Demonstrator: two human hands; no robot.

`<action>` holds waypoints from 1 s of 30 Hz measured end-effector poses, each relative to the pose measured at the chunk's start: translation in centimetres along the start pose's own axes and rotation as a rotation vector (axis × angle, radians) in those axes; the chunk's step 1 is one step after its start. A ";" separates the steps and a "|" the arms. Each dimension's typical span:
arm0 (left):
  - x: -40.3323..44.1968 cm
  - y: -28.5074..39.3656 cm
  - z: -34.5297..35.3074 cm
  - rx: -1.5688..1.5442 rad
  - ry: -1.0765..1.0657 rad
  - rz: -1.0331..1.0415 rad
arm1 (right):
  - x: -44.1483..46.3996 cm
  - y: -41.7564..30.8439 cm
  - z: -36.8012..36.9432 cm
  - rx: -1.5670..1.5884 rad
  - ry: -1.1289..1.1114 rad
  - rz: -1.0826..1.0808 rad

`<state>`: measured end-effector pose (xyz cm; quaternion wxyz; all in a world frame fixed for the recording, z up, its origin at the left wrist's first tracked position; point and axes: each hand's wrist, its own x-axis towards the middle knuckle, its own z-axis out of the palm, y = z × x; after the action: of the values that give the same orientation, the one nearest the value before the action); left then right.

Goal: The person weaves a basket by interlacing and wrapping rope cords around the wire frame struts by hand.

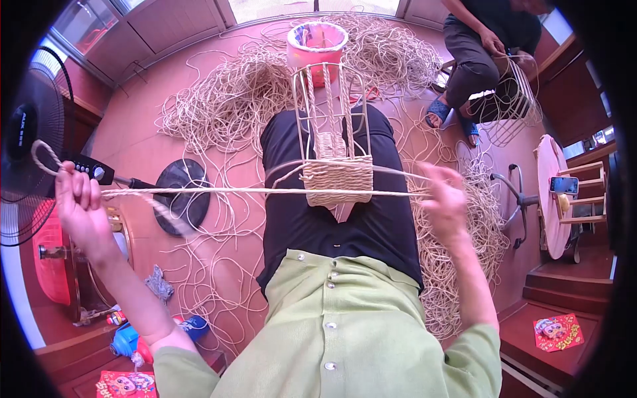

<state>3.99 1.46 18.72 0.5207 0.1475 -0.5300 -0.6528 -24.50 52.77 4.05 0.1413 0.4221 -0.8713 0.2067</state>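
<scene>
A partly woven wire-frame basket [338, 179] rests on my lap, its lower part covered in tight rows of pale twisted cord and its upper wires mostly bare. My left hand [83, 209], out at the far left, is closed on the cord, with a small loop standing above the fingers. From there the cord [259, 190] runs straight and taut across the front of the basket to my right hand [443, 202]. That hand is somewhat blurred, its fingers closed at the cord. A second strand [405, 174] leads from the basket's right side toward the same hand.
Heaps of loose cord [232, 96] cover the floor ahead and at right. A pink bin [318, 40] stands beyond my knees. A black fan [30, 132] is at left near my left hand. A co-worker [474, 60] sits at upper right holding a wire frame [511, 113].
</scene>
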 end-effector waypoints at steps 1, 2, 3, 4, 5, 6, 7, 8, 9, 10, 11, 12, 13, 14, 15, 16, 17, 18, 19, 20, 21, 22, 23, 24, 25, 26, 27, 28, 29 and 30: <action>1.6 -1.7 -2.9 0.217 0.190 0.022 | -3.2 3.6 -1.5 -0.145 -0.050 0.197; 2.7 -3.5 -5.8 0.400 0.341 0.043 | -7.7 7.2 -2.3 -0.363 -0.114 0.360; 3.9 -6.2 -11.0 0.485 0.369 0.054 | -12.1 10.9 -2.9 -0.479 -0.194 0.484; 2.6 -10.3 -12.3 0.500 0.288 -0.074 | -17.6 14.3 -3.1 -0.523 -0.318 0.626; 1.5 -13.0 -12.2 0.513 0.207 -0.201 | -23.0 17.3 -3.5 -0.541 -0.467 0.767; -1.5 -14.3 -6.4 0.630 0.175 -0.266 | -27.9 19.8 -3.8 -0.539 -0.632 0.918; -2.3 -18.8 -5.5 0.709 0.077 -0.204 | -32.1 22.2 -3.7 -0.538 -0.820 1.060; -4.6 -19.0 -0.1 0.924 -0.048 -0.179 | -34.8 24.4 -3.6 -0.576 -1.013 1.196; -5.6 -20.3 2.3 0.801 -0.125 -0.312 | -33.9 24.3 -3.7 -0.579 -1.229 1.174; -6.3 -22.3 3.5 0.753 -0.205 -0.279 | -32.5 24.3 -3.9 -0.577 -1.444 1.144; -7.1 -22.1 6.3 0.590 -0.328 -0.354 | -29.5 23.2 -4.4 -0.572 -1.656 1.105; -7.5 -22.5 8.0 0.528 -0.432 -0.420 | -25.8 19.8 -5.2 -0.529 -1.102 1.021; -7.7 -22.3 9.4 0.491 -0.548 -0.490 | -23.7 20.3 -3.5 -0.499 -0.874 0.902; -8.0 -22.3 10.8 0.492 -0.576 -0.499 | -15.8 14.3 -3.2 -0.435 -0.656 0.766; -8.4 -22.3 12.0 0.497 -0.605 -0.509 | -9.7 9.2 -2.4 -0.427 -0.373 0.543; -8.5 -22.4 12.9 0.504 -0.634 -0.520 | -5.1 6.4 -0.2 -0.352 -0.049 0.219; -8.7 -23.1 13.0 0.492 -0.645 -0.500 | -0.4 1.5 -0.3 -0.280 0.070 0.039; -8.9 -22.6 13.6 0.488 -0.637 -0.540 | 2.5 -2.7 -0.5 -0.110 0.068 -0.051; -9.3 -21.5 14.4 0.482 -0.622 -0.580 | 4.3 -5.5 0.8 -0.080 0.086 -0.103; -9.7 -20.7 14.8 0.477 -0.605 -0.621 | 5.2 -7.0 1.5 -0.047 0.102 -0.155; -10.0 -20.4 14.8 0.455 -0.585 -0.637 | 4.7 -6.9 2.3 -0.020 0.048 -0.122; -10.2 -20.2 14.7 0.429 -0.570 -0.663 | 3.7 -6.4 3.6 0.007 -0.007 -0.092; -10.5 -20.1 14.4 0.400 -0.551 -0.688 | 2.7 -6.0 4.2 0.031 -0.063 -0.066; -10.8 -20.0 14.2 0.368 -0.534 -0.717 | 1.2 -5.6 3.4 0.176 -0.099 -0.037; -11.0 -19.9 14.0 0.357 -0.529 -0.754 | -0.8 -5.3 2.7 0.314 -0.145 0.031; -11.2 -19.9 14.0 0.325 -0.539 -0.784 | -2.4 -5.2 1.4 0.443 -0.212 0.031; -11.5 -19.8 14.1 0.294 -0.548 -0.813 | -3.8 -5.9 0.3 0.486 -0.241 0.011; -11.9 -19.9 14.2 0.263 -0.557 -0.840 | -4.7 -7.0 -0.6 0.581 -0.223 -0.006; -12.1 -20.0 14.3 0.267 -0.592 -0.829 | -5.0 -8.2 -1.2 0.653 -0.260 -0.079; -12.2 -20.2 14.4 0.300 -0.625 -0.800 | -5.0 -9.1 -1.9 0.722 -0.294 -0.150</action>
<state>-12.27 17.35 2.96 0.0214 0.2093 -0.6498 -0.7304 -14.09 51.99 5.77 -0.1277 0.5320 -0.7202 0.4265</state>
